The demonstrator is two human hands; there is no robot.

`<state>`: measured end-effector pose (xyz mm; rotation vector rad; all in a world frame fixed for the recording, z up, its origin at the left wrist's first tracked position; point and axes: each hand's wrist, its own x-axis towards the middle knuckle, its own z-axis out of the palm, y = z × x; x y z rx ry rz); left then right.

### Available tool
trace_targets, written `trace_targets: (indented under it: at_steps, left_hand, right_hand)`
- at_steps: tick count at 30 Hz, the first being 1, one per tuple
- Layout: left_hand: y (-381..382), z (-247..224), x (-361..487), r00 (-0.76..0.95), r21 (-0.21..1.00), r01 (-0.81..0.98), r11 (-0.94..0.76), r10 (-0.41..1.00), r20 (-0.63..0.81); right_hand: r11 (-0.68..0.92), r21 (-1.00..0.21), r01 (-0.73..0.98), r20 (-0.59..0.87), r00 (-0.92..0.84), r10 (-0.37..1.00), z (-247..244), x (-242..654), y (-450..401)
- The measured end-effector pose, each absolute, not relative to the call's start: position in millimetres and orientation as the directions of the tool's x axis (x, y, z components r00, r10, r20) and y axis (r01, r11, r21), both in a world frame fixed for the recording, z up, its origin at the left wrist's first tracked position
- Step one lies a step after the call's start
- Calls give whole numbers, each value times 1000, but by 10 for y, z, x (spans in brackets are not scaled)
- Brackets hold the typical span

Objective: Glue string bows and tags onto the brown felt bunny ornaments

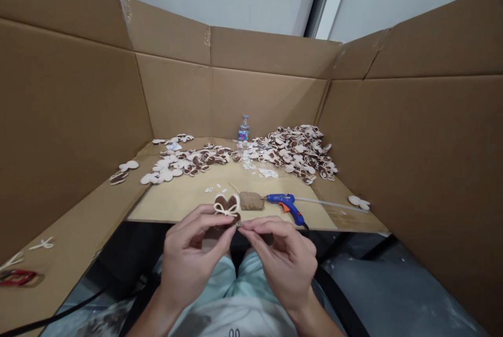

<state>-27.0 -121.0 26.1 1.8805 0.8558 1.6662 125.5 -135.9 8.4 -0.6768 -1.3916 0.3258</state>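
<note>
My left hand (188,253) grips a brown and white fabric bunny-shaped piece (228,205) with a cream string bow tied across it. Thumb and fingers press on its lower left side. Just to the right, my right hand (281,253) is closed in a pinch at the piece's lower edge. What sits between those fingertips is too small to make out. Beyond the hands lies a brown, twine-wrapped block (252,201) with the nozzle of a blue hot glue gun (286,204) at its right end. A glue stick (330,202) extends from the gun's back.
Piles of similar bunny pieces (298,151) lie at the back right and left. A water bottle (243,130) stands near the rear cardboard wall (255,96). Small white tags (268,173) are scattered on the board (188,195). Red-handled scissors or snips (19,277) lie far left beside a loose bow (42,244).
</note>
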Motion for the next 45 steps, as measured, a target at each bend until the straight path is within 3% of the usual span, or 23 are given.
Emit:
trace_targets:
  at_steps: [9,15,20,24,30,34,41,45]
  left_hand:
    - [-1219,294,-284,129,787,-1,-617,781,612]
    - [-1222,344,-284,172,892,-162,-421,878,446]
    - [-1077,287,-285,216,936,-180,-302,916,337]
    - [-992,240,-254,306,962,-224,-158,926,223]
    - [-960,170,-180,343,977,-195,-81,928,145]
    - [-915,63,-160,405,992,-121,-21,912,69]
    - [-868,-80,-127,489,997,55,62,869,-81]
    - [-790,-28,-267,457,987,128,98,877,-146]
  right_hand:
    - [711,-693,117,716,225,660,149,1270,-1362]
    - [471,-864,-178,437,198,877,219,1281,-1328]
    - [283,-892,-352,306,-10,952,166,1364,-1146]
    - [358,-900,-247,382,-54,923,112,1450,-1076]
    - [477,-867,144,449,-189,873,36,1570,-1123]
    - [392,-902,180,351,-221,910,-46,1655,-1096]
    - [169,-986,16,159,-254,954,-302,1711,-998]
    - [21,-990,136,-27,-346,938,-331,1857,-912]
